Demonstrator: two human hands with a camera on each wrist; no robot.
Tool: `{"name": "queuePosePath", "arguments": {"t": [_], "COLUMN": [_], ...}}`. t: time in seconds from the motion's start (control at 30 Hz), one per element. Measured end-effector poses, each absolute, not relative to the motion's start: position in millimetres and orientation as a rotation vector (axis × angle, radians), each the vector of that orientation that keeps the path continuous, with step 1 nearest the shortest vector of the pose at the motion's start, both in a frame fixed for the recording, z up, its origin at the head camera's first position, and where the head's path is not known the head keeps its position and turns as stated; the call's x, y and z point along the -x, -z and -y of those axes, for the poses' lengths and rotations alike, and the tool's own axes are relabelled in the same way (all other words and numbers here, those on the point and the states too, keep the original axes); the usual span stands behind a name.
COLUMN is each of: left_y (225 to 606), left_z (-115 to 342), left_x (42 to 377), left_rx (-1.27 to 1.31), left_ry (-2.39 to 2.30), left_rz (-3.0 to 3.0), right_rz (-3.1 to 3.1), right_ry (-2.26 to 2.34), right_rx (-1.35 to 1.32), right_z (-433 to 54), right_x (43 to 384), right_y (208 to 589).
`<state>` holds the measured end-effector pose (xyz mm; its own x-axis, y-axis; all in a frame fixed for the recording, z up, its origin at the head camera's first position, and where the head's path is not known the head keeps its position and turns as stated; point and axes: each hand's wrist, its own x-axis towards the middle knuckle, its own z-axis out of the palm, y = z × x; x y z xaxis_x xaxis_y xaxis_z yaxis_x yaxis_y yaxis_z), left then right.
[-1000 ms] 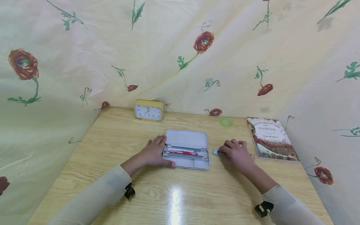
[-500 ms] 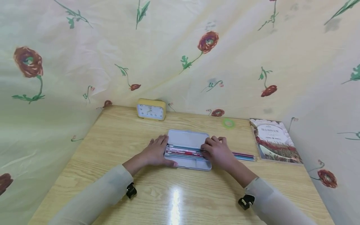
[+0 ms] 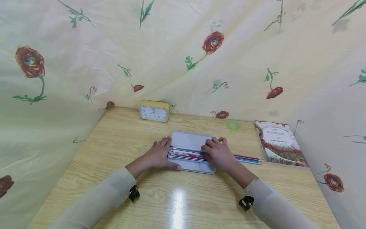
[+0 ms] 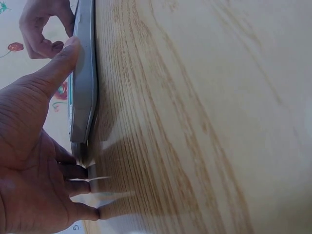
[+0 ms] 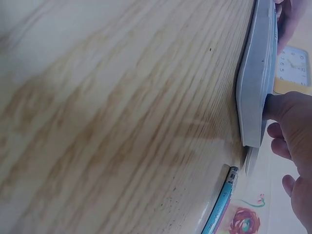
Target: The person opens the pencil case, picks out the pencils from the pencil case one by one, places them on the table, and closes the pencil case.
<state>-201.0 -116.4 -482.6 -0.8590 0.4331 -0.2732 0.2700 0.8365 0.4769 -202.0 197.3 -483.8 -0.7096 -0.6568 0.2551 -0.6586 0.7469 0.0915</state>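
A pale metal pencil case [image 3: 187, 165] lies unfolded on the wooden table, its lid flat at the far side. Inside rest several pencils and a red pen [image 3: 192, 156]. My left hand [image 3: 158, 156] is spread at the case's left end, with the thumb [image 4: 73, 46] along the near rim. At the right end, my right hand [image 3: 220, 156] reaches over the rim with bent fingers, its tips inside the compartment. I cannot tell whether they pinch a pencil. Several more pencils [image 3: 248, 160] lie on the table to the right, partly behind this hand.
A yellow alarm clock [image 3: 154, 111] stands at the back left. Toward the back is a green roll of tape [image 3: 233, 125], and a book [image 3: 280, 140] lies at the right edge. Flowered cloth [image 3: 171, 57] hangs behind the table.
My right hand has moved left from the loose pencils to the right end of the case, then slightly farther left. My left hand stays at the case's left end.
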Motion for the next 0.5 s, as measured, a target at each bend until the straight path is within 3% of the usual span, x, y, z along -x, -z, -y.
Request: {"name": "queuePosePath", "arguments": {"t": [0.5], "left_y": [484.1], "left_z": [115.3], "left_x": [202.4], "left_rx": [-0.513], "left_ry": [-0.591], "left_rz": [-2.641], "right_rz": [2.691], "right_ry": [0.035], "right_rx": [-1.081], "right_z": [-195.7], "right_x": [204.2], "right_y": [479.5]}}
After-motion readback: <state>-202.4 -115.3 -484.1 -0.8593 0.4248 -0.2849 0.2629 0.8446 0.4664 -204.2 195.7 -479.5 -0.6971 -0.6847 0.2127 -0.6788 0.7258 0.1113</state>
